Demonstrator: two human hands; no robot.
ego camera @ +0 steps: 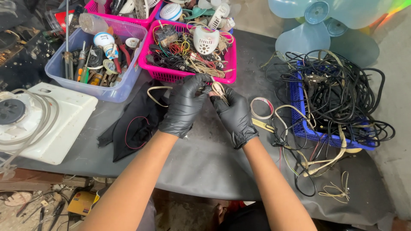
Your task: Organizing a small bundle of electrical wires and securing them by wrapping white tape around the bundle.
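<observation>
Both black-gloved hands — left hand (185, 106), right hand (234, 115) — meet above the grey-covered desk (205, 158), pinching a coiled beige wire (219, 90) between their fingertips, just in front of the pink plastic basket (169, 76) of cables.

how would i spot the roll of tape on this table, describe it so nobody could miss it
Start at the blue basket overflowing with black cables on the right of the grey table. Just left of it, beside the gloved right hand, lies the tape roll. It is a flat, closed white ring, unlike the loose cream wires nearby.
</observation>
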